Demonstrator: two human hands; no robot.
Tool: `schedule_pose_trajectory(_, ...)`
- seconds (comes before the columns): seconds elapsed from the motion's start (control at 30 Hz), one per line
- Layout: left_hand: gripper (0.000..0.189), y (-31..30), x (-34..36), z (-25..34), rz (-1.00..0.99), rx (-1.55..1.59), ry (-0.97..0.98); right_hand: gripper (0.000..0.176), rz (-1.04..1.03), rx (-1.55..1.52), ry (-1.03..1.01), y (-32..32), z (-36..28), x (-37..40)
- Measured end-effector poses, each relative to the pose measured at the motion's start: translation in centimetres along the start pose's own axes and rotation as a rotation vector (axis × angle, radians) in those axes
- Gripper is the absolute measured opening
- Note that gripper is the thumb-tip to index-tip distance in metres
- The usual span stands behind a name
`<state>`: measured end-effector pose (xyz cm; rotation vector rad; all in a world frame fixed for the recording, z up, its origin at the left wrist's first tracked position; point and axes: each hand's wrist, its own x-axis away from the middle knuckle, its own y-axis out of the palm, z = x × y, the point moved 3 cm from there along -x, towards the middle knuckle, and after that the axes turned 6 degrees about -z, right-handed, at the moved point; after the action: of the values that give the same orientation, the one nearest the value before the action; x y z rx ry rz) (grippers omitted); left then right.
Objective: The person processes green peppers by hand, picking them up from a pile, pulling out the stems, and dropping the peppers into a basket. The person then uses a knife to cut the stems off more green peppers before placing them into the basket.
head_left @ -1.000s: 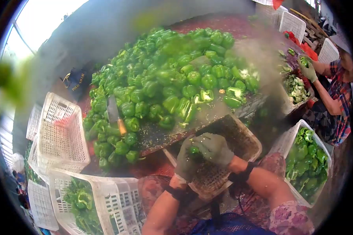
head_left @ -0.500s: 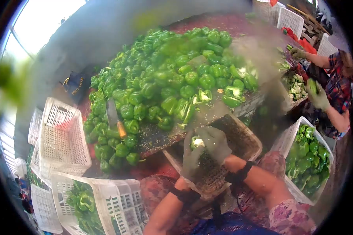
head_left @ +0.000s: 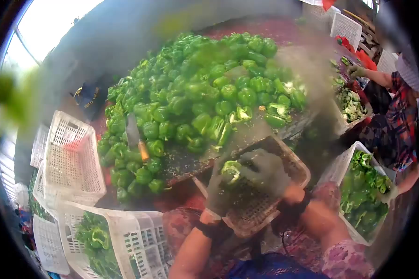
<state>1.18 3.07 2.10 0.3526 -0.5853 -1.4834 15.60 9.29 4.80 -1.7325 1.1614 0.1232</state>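
Note:
My left hand, in a pale glove, is closed around a cut green bell pepper whose light inside faces up. My right hand, gloved too, is at the pepper's right side with its fingers curled; haze on the lens hides what is in them, if anything. Both hands are over a dirty plastic crate by my lap. Behind it a large heap of green bell peppers covers the table, some split open near its front edge. A knife with a wooden handle lies on the heap's left side.
White crates stand at the left, and one in front holds green peppers. At the right another crate holds opened peppers. A co-worker in a plaid shirt sits beside a box of pale scraps.
My hands have moved apart from being close together, the right one shifting right and the left one left. The cut pepper now shows more fully. The co-worker's near hand has lowered to the right crate.

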Motion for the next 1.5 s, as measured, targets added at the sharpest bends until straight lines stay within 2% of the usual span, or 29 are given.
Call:
schedule_pose_trajectory(0.07, 0.068, 0.4, 0.2, -0.4, -0.042, 0.133, -0.061, 0.018, -0.089, 0.096, 0.009, 1.1, -0.9, 0.2)
schedule_pose_trajectory(0.17, 0.072, -0.9, -0.1, -2.6, -0.041, -0.098, -0.021, 0.022, -0.261, 0.115, 0.032, 3.7, 0.5, 1.1)
schedule_pose_trajectory(0.2, 0.074, -1.0, 0.0, -2.4, -0.017, -0.097, -0.11, 0.019, -0.26, 0.118, 0.075, 3.8, 0.1, 1.0)
schedule_pose_trajectory(0.3, 0.073, -2.7, -0.6, -3.1, -0.062, -0.372, 0.105, 0.016, -0.266, 0.079, 0.143, 4.0, -0.3, 1.0)
schedule_pose_trajectory(0.37, 0.074, -2.9, -0.4, -2.9, -0.037, -0.385, 0.036, 0.016, -0.287, -0.029, 0.134, 4.3, 0.8, 1.2)
schedule_pose_trajectory(0.4, 0.076, -2.3, -0.3, -2.0, -0.029, -0.323, 0.012, 0.017, -0.299, -0.082, 0.125, 4.4, 1.3, 1.2)
schedule_pose_trajectory(0.5, 0.08, -0.7, 0.3, 0.6, -0.008, -0.003, -0.051, 0.021, -0.138, -0.309, 0.096, 3.4, 1.2, 0.7)
schedule_pose_trajectory(0.53, 0.083, -1.2, 0.1, 0.4, -0.038, 0.075, -0.028, 0.028, -0.18, -0.463, 0.292, 2.9, 0.8, 0.5)
schedule_pose_trajectory(0.63, 0.082, -1.1, 0.6, 0.8, -0.071, 0.147, -0.087, 0.028, -0.224, -0.569, 0.352, 2.9, 0.0, 0.5)
schedule_pose_trajectory(0.73, 0.079, -2.0, 0.5, -0.6, -0.064, -0.139, 0.051, 0.03, -0.282, -0.574, 0.432, 3.6, -0.1, 0.9)
schedule_pose_trajectory(0.83, 0.077, -2.4, 0.7, -0.4, -0.096, -0.742, 0.321, 0.033, -0.284, -0.71, 0.498, 5.0, 0.6, 1.9)
schedule_pose_trajectory(0.87, 0.075, -2.3, 1.0, -0.4, -0.094, -0.741, 0.295, 0.034, -0.29, -0.721, 0.489, 5.3, 0.7, 2.0)
schedule_pose_trajectory(0.97, 0.073, -2.0, 1.1, 0.3, -0.076, -1.106, 0.531, 0.039, -0.289, -0.76, 0.471, 5.9, 0.8, 2.2)
schedule_pose_trajectory(1.07, 0.073, -0.2, 2.0, 3.4, 0.187, -1.447, 0.651, 0.043, -0.256, -0.749, 0.409, 6.2, 1.2, 2.2)
schedule_pose_trajectory(1.13, 0.075, -1.0, 1.6, 2.3, 0.062, -1.481, 0.629, 0.044, -0.221, -0.67, 0.305, 6.4, 1.1, 2.3)
schedule_pose_trajectory(1.17, 0.076, -1.4, 1.4, 1.8, 0.008, -1.496, 0.619, 0.044, -0.287, -0.673, 0.322, 6.8, 1.0, 2.5)
schedule_pose_trajectory(1.2, 0.074, -1.1, 1.1, 1.3, -0.016, -1.735, 0.55, 0.044, -0.364, -0.672, 0.332, 6.8, 1.0, 2.5)
schedule_pose_trajectory(1.23, 0.073, -1.3, 1.5, 1.8, 0.071, -1.577, 0.622, 0.044, -0.443, -0.67, 0.345, 6.9, 0.8, 2.4)
schedule_pose_trajectory(1.3, 0.071, -1.4, 2.5, 3.6, 0.211, -1.267, 0.762, 0.042, -0.356, -0.506, 0.286, 6.8, 1.2, 1.8)
schedule_pose_trajectory(1.33, 0.071, -1.8, 3.4, 5.7, 0.276, -1.088, 0.725, 0.041, -0.306, -0.419, 0.274, 7.1, 2.4, 2.0)
schedule_pose_trajectory(1.37, 0.069, -1.3, 4.6, 8.6, 0.476, -1.028, 0.732, 0.041, -0.253, -0.33, 0.262, 7.2, 3.1, 1.8)
schedule_pose_trajectory(1.4, 0.064, -1.9, 5.5, 10.1, 0.526, -0.371, 0.779, 0.04, -0.289, -0.317, 0.307, 6.8, 3.0, 1.1)
schedule_pose_trajectory(1.43, 0.06, -2.8, 8.0, 11.7, 0.472, -0.165, 0.804, 0.04, -0.327, -0.303, 0.352, 6.4, 3.0, 0.3)
schedule_pose_trajectory(1.5, 0.057, -4.0, 12.4, 14.9, 0.362, 0.158, 0.859, 0.041, -0.304, -0.138, 0.239, 8.1, 4.6, 0.2)
